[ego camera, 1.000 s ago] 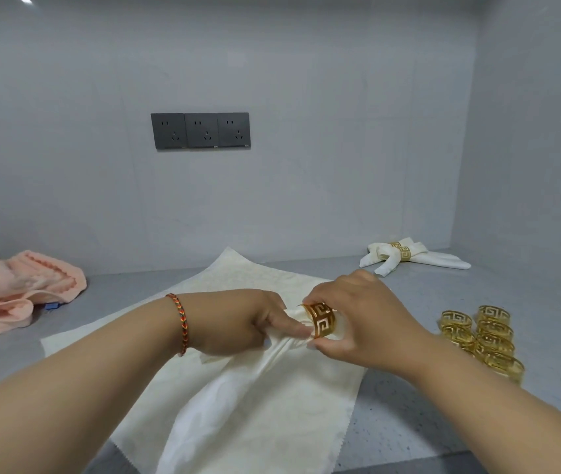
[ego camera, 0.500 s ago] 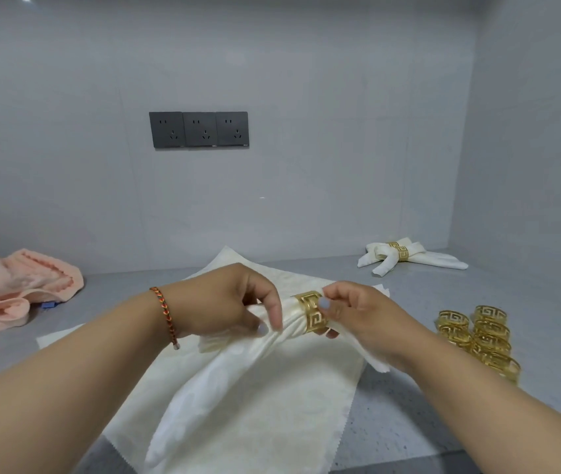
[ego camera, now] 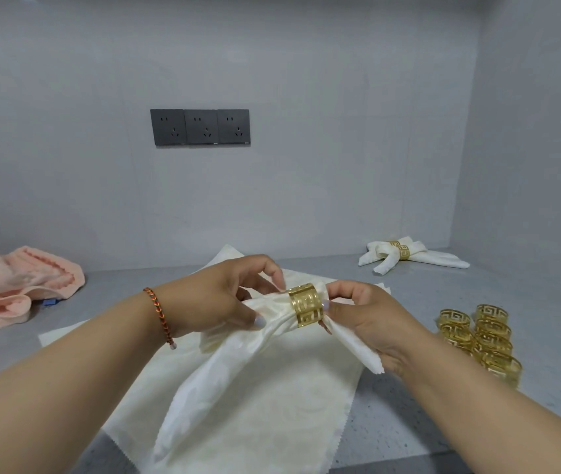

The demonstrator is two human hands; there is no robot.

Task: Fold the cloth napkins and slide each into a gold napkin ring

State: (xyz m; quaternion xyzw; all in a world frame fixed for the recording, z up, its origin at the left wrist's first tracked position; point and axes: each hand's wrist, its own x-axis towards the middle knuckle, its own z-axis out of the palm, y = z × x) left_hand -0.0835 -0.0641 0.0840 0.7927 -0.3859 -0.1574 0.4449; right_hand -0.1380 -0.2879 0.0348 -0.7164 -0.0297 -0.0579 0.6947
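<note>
A cream napkin (ego camera: 224, 364), gathered into a bunch, passes through a gold napkin ring (ego camera: 305, 305) held above the counter. My left hand (ego camera: 217, 297) grips the bunched cloth just left of the ring. My right hand (ego camera: 361, 313) pinches the cloth end that sticks out on the ring's right side, thumb touching the ring's edge. A second cream napkin (ego camera: 272, 422) lies flat underneath. At the back right lies a napkin (ego camera: 416, 258) fitted in its own gold ring.
Several loose gold rings (ego camera: 477, 336) are stacked on the grey counter (ego camera: 443, 422) at the right. A pink towel (ego camera: 15, 289) lies heaped at the left. Grey walls close the back and right; a triple socket (ego camera: 200, 127) is on the back wall.
The ring has slid further onto the napkin, and more cloth now sticks out on its right. My right hand shifted from gripping the ring to pinching that cloth end.
</note>
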